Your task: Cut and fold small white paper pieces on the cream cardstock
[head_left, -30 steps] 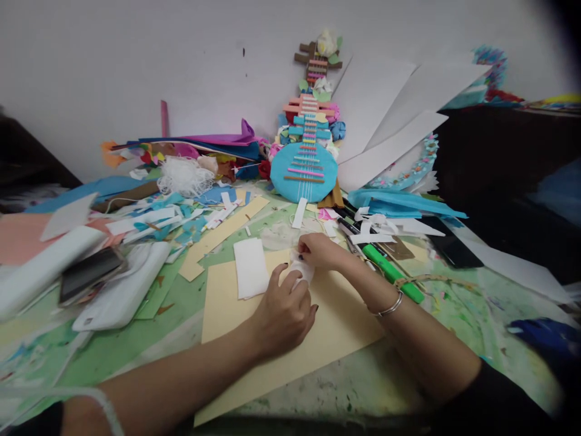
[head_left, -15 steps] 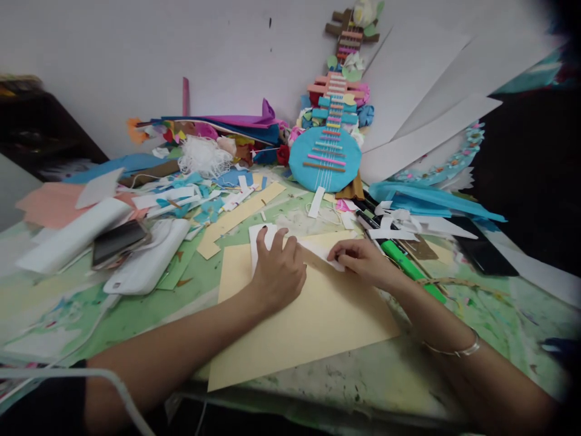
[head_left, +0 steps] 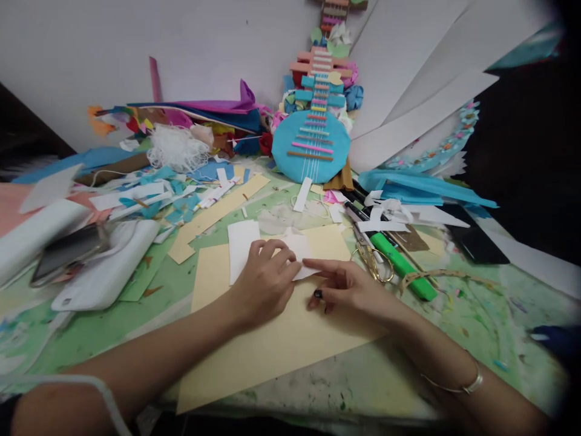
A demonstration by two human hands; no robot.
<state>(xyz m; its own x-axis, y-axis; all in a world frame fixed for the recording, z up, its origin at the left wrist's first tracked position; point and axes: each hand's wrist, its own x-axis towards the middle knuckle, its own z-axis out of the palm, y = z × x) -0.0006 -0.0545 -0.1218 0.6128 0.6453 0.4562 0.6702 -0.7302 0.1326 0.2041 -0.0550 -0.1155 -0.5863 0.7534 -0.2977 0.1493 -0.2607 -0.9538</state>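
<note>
My left hand rests on a folded-looking piece of white paper, fingers curled and tips pressed together at the edge of a second white paper piece. My right hand is just to the right, its index finger stretched out against that piece's lower edge. Its thumb and other fingers are apart, and nothing shows between them. Beneath both hands lies a large cream sheet. Part of the white paper is hidden under my left hand.
Scissors and a bright green object lie right of the sheet. A white power bank and a phone sit at left among paper scraps. A blue paper instrument leans against the wall.
My right hand has let go of the white paper's right end and moved left and down beside my left hand. The view has shifted, and the scissors show more now.
</note>
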